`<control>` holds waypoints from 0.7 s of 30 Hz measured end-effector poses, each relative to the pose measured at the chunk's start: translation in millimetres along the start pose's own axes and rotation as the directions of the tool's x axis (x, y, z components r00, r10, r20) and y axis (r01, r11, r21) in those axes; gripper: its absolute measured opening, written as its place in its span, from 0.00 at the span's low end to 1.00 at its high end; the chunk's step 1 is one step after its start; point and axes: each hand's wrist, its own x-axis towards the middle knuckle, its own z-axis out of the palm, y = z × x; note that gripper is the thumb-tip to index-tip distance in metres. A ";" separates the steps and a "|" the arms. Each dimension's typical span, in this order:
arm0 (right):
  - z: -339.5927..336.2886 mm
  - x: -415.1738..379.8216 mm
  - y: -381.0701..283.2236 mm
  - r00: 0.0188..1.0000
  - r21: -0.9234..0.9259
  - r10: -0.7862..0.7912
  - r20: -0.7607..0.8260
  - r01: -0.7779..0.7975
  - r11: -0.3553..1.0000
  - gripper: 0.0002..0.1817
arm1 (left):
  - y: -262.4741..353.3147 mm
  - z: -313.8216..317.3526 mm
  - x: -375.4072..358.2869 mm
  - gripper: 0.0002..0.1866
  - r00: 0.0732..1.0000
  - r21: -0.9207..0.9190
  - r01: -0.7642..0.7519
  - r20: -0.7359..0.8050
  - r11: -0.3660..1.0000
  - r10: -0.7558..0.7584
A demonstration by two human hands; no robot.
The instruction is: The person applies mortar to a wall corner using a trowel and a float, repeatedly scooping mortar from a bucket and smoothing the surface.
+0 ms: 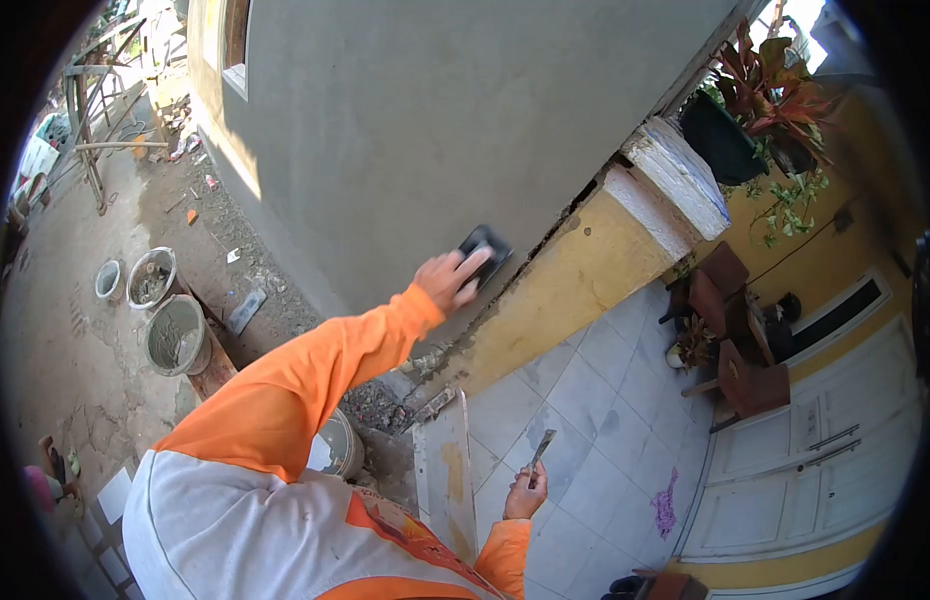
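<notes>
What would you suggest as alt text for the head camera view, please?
A person's left hand holds a black float at a grey wall, while the right hand holds a small scraper above a tiled floor. Buckets stand on rough ground in the picture's left part.

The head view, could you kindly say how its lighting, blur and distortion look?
Head view: sunlight brightens the gray wall at left; glare whitens the upper right. Head view: the left hand and black tool look slightly blurred. Head view: dark rounded corners suggest wide-angle distortion.
</notes>
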 end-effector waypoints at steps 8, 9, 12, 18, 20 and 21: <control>105.6 46.6 -220.4 0.748 0.253 -0.623 0.227 0.573 0.780 0.19 | 33.0 -57.3 -206.9 0.36 0.917 -0.065 0.306 0.287 0.950 -0.276; 120.6 49.8 -250.6 0.713 0.311 -0.664 0.224 0.593 0.742 0.19 | 38.8 -61.3 -186.3 0.36 0.912 -0.070 0.343 0.264 0.937 -0.314; 137.4 39.6 -301.4 0.668 0.440 -0.709 0.225 0.579 0.686 0.19 | 57.6 -78.8 -100.1 0.35 0.936 -0.250 0.349 0.043 0.903 -0.349; 141.5 11.4 -265.2 0.631 0.482 -0.670 0.392 0.480 0.733 0.19 | 70.6 -120.2 -5.4 0.29 0.761 -0.854 0.518 0.487 -0.049 -0.428; 142.8 15.9 -244.2 0.581 0.472 -0.735 0.350 0.568 0.674 0.19 | 82.4 -132.4 5.7 0.27 0.792 -0.718 0.321 0.561 -0.617 -0.241; 141.3 16.3 -238.5 0.527 0.444 -0.790 0.314 0.654 0.613 0.18 | 82.2 -129.8 0.7 0.27 0.794 -0.719 0.328 0.561 -0.613 -0.234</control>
